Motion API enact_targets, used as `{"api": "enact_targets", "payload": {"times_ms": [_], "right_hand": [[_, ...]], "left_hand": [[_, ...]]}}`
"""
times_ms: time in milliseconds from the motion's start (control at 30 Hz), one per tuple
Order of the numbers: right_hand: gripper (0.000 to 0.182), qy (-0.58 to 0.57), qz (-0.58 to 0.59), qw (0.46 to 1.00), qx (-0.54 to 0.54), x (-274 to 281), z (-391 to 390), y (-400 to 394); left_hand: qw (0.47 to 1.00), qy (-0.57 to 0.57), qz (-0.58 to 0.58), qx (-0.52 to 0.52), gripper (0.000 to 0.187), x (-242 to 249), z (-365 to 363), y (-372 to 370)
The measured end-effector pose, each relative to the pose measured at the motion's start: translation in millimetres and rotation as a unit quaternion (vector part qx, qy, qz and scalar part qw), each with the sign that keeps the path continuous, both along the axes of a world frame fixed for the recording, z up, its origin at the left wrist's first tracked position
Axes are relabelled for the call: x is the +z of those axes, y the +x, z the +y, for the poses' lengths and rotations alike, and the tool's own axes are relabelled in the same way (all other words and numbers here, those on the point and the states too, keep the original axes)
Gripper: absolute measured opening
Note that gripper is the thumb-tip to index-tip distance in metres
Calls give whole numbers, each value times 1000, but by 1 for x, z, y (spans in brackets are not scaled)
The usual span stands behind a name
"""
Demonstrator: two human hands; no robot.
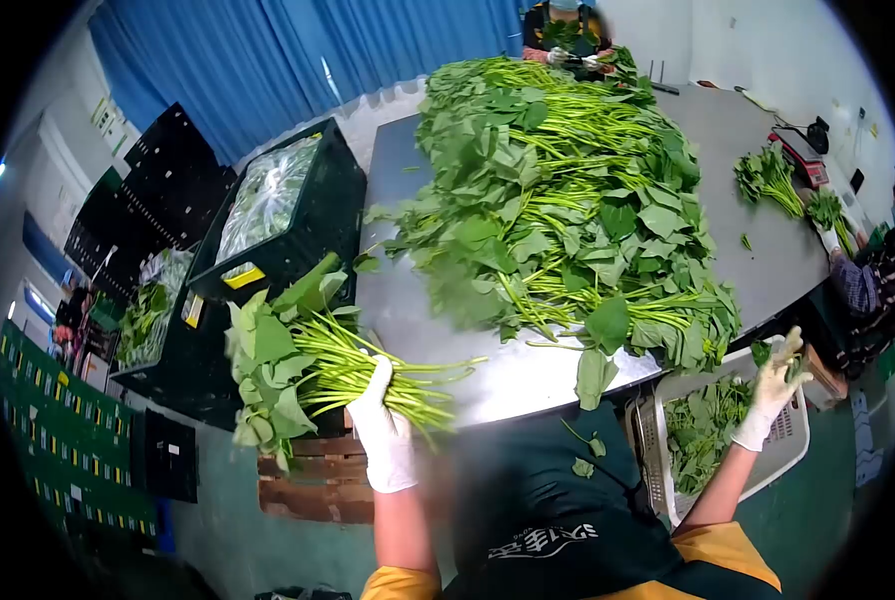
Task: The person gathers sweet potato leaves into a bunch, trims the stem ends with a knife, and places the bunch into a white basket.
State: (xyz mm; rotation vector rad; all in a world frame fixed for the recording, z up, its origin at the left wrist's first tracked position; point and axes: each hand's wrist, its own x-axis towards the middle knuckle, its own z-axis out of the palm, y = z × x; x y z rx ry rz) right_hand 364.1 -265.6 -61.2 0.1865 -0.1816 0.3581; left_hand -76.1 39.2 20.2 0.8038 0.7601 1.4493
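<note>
- The view looks down from a head-worn camera at a person in white gloves and a dark apron, standing at the near edge of a metal table (768, 250).
- The left hand (383, 425) is clenched around the stems of a bunch of leafy greens (308, 365), held level out past the table's near left corner, leaves pointing left and cut ends pointing right.
- The right hand (773, 390) is raised at the near right, above a white plastic basket (793, 440); its fingers are partly curled around a small scrap of leaf (the grip looks light, and how firmly it pinches I cannot tell).
- The basket holds loose trimmed leaves.
- One large heap of greens (568, 200) covers the middle of the table, running from near to far.
- Judging from this, the step in hand is sorting: bad leaves are being stripped from the gathered bunch and discarded. The next move seems to call for loosening the right fingers over the basket, then bringing that hand back to the bunch.
- Counted: one held bunch, one big heap, two small bunches (768, 180) on the far right of the table beside one scale (798, 155), one white basket.
- Black crates (288, 215) stand at left, at least two holding bagged greens.
- Two other people work nearby, one at the far end, one at the right.
</note>
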Motion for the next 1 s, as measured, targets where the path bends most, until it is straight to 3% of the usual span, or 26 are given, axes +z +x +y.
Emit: {"api": "enact_targets", "payload": {"times_ms": [33, 67, 100, 133, 167, 200, 233, 267, 333, 367, 400, 433, 467, 500, 533, 600, 633, 667, 700, 733, 767, 833, 867, 900, 967, 1000], "right_hand": [[77, 71, 61, 993, 68, 10, 13, -14], [92, 42, -43, 982, 181, -21, 29, -8], [94, -63, 23, 971, 230, 8, 71, -58], [93, -210, 47, 951, 224, 38, 111, -108], [78, -248, -148, 901, 322, 6, 130, -121], [85, -424, -239, 808, 332, 45, 149, -162], [74, -461, -337, 761, 309, 46, 166, -186], [71, -523, -473, 667, 242, 60, 179, -211], [78, -453, -632, 584, 232, 46, 206, -244], [76, -422, -712, 518, 216, 42, 215, -258], [69, -441, -736, 407, 314, 89, 214, -275], [63, -382, -737, 475, 293, 68, 221, -295], [53, -415, -740, 431, 306, 52, 224, -298], [44, -376, -734, 457, 333, 49, 228, -303], [40, -364, -745, 446, 336, 47, 231, -307], [37, -343, -760, 430, 347, 36, 235, -318], [34, -341, -715, 438, 425, 30, 239, -321], [30, -339, -662, 443, 501, 26, 241, -325], [30, -334, -667, 438, 502, 24, 241, -328], [20, -361, -612, 459, 533, 23, 241, -331], [9, -387, -552, 479, 562, 25, 241, -334], [9, -400, -536, 493, 556, 49, 245, -333], [9, -404, -545, 486, 551, 52, 249, -332], [10, -408, -554, 479, 546, 54, 252, -331], [13, -404, -586, 472, 520, 63, 254, -334], [13, -380, -628, 462, 498, 69, 255, -339]], "left_hand": [[994, 61, 93, 5, 26, -2, -6, -3], [975, 125, 183, 9, 27, -2, -9, -1], [980, 95, 168, 55, 28, 1, -13, 11], [946, 170, 274, 43, 28, -2, -19, 11], [894, 241, 375, 31, 29, -5, -25, 11], [986, 70, 154, 0, 25, 4, -33, 26], [994, 22, 108, -20, 26, 21, -46, 33], [996, -3, 85, -30, 27, 15, -50, 34], [997, -14, 61, -50, 27, -9, -54, 34], [996, -1, 62, -58, 26, -19, -56, 33], [996, -25, 78, -27, 23, -13, -62, 33], [996, -18, 84, -18, 18, -25, -61, 31], [981, 41, 189, -22, 18, -33, -62, 19], [951, 97, 293, -24, 19, -35, -63, 8], [951, 99, 291, -11, 19, -37, -62, -2], [853, 198, 481, -37, 23, -37, -66, -21], [854, 196, 481, -26, 23, -22, -67, -22], [905, 44, 417, -74, 24, -2, -69, -23], [928, -107, 335, -120, 25, 10, -69, -24], [930, -35, 332, -150, 27, -2, -66, -38], [932, -33, 332, -144, 27, -4, -68, -46], [918, -6, 373, -131, 28, 4, -68, -54], [848, 37, 512, -130, 29, 16, -77, -60], [849, 38, 511, -128, 29, 14, -80, -69], [685, 333, 648, 3, 38, 2, -89, -87], [623, 398, 671, 56, 42, 5, -90, -89]]}}
